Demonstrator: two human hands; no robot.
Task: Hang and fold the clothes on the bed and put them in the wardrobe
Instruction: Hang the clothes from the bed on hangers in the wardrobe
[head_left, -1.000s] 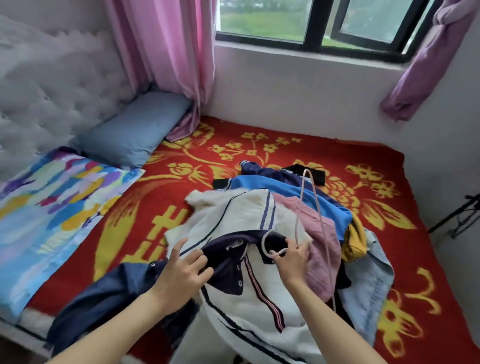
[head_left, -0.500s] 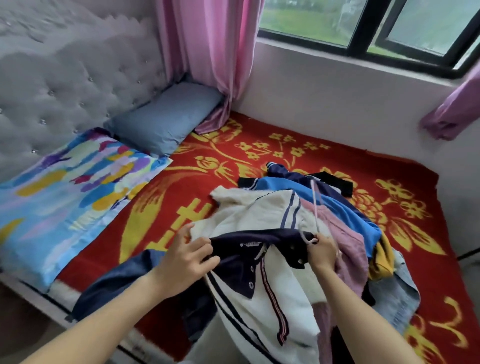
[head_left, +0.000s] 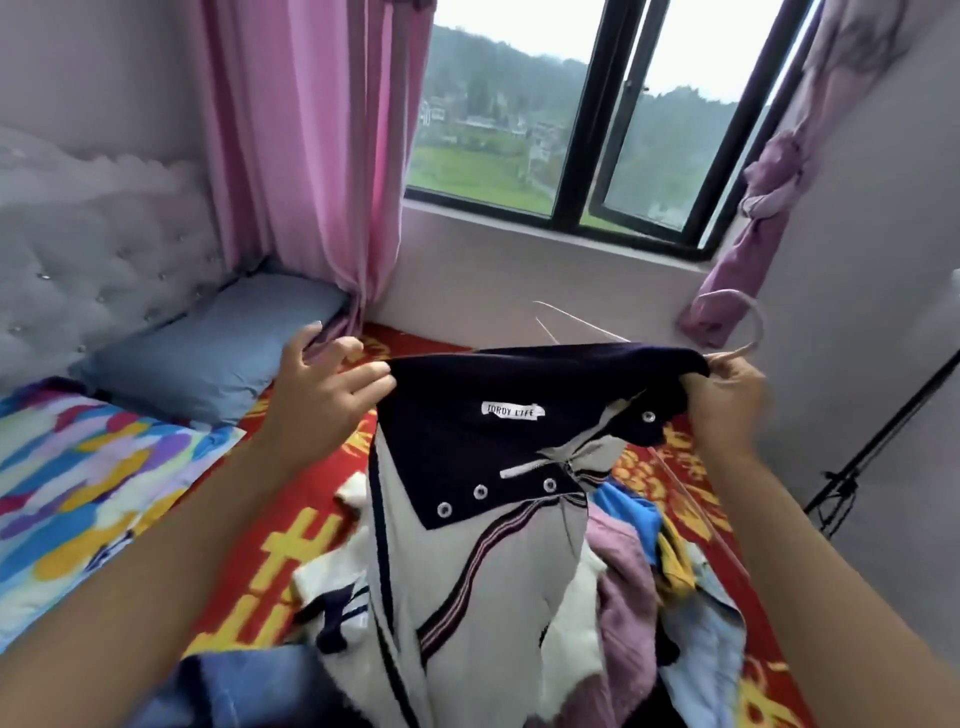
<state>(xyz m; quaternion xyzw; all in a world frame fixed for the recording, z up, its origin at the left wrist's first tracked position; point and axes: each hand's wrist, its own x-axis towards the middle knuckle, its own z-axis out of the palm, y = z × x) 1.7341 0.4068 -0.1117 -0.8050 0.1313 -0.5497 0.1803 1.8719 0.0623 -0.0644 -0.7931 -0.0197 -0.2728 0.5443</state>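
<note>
Jacket (head_left: 467, 545) is up off the bed (head_left: 291, 551) now, hanging from dead centre down to 6 o'clock, its navy collar (head_left: 519, 395) stretched flat between the two hands.

Right hand (head_left: 724, 410), at 3 o'clock: fingers curled tight, clamped on the hanger (head_left: 748, 332) just below its hook and on the collar's right end together. The hook sticks up toward 2 o'clock. One thin wire arm shows above the collar near 12, so I judge the hanger isn't seated in the shoulders yet.

Left hand (head_left: 322, 400), at 9 o'clock: fingers splayed wide and straight, thumb out along the collar's left end. I see no pinch there — the cloth seems only to ride on the thumb.

That's my worry. If the thumb dips, the left end slides off and the whole weight swings onto the right hand, which could twist the wire out of the neck.

The hem touches the pile (head_left: 639, 577) at 5 o'clock — lift carelessly and it may drag the pink piece along. That loose wire tip could also snag the knit.
</note>
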